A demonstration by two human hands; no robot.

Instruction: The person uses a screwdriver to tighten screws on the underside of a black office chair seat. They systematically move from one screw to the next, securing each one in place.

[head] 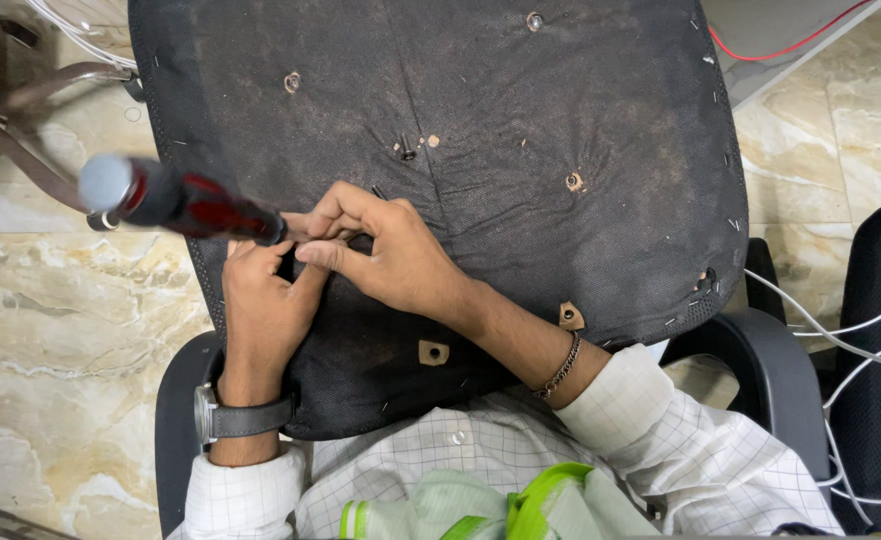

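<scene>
A screwdriver [186,203] with a red and black handle and a grey butt end points in from the left; its shaft and tip are hidden between my hands. My left hand [261,305], a grey watch on its wrist, curls up under the front of the handle. My right hand [396,260], wearing a chain bracelet, reaches across and pinches the screwdriver just past the handle. Both hands rest on the dusty black fabric underside of an overturned chair seat [521,110], which has several screw holes, one of them [574,182] to the right of my hands.
The seat lies across a black armchair whose armrest [776,370] shows at the right. Another chair's metal base [21,110] stands at the top left on the beige marble floor [51,340]. White cables [841,335] and a red wire [791,45] run along the right.
</scene>
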